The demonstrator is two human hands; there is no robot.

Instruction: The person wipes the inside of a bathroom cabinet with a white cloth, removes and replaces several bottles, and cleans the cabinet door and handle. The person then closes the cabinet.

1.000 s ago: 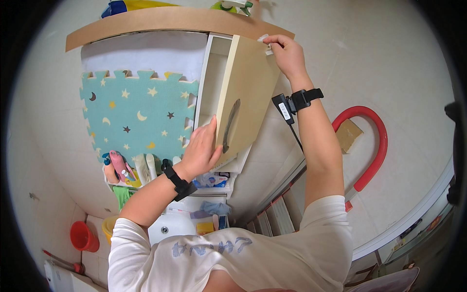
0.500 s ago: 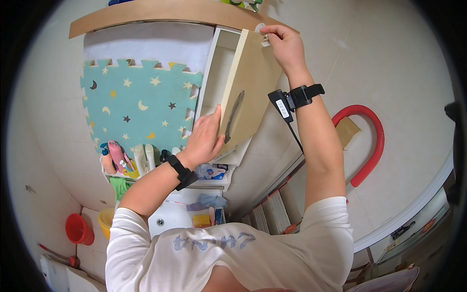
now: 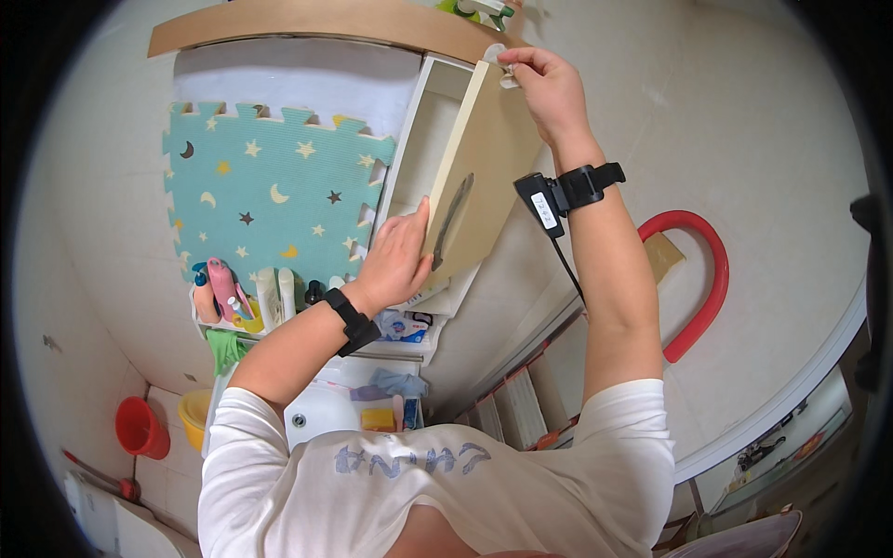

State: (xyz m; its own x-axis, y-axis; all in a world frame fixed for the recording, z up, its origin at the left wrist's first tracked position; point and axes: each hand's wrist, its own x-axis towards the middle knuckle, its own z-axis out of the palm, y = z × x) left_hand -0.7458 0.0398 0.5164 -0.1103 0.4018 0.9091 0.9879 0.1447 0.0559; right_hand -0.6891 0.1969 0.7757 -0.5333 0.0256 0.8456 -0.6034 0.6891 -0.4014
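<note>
A cream cabinet door (image 3: 493,177) with a dark curved handle (image 3: 453,221) stands ajar, tilted out from its white cabinet (image 3: 430,139). My left hand (image 3: 398,259) holds the door's free edge beside the handle; part of its grip is hidden. Up at the door's top corner, my right hand (image 3: 551,93) pinches a small whitish translucent piece (image 3: 496,54) between thumb and fingers. That piece lies against the door's top edge, and its exact kind is too small to make out. Both wrists wear black straps.
A wooden shelf (image 3: 307,26) runs above the cabinet, with a spray bottle (image 3: 488,11) on it. Left of the door hangs a teal foam mat (image 3: 270,191). Below are bottles (image 3: 221,284), a sink (image 3: 321,414) and a red bucket (image 3: 141,428). A red curved tube (image 3: 712,279) is at right.
The view has shifted slightly. Both hands keep their places on the door, and the right fingers still pinch the whitish piece at its top corner.
</note>
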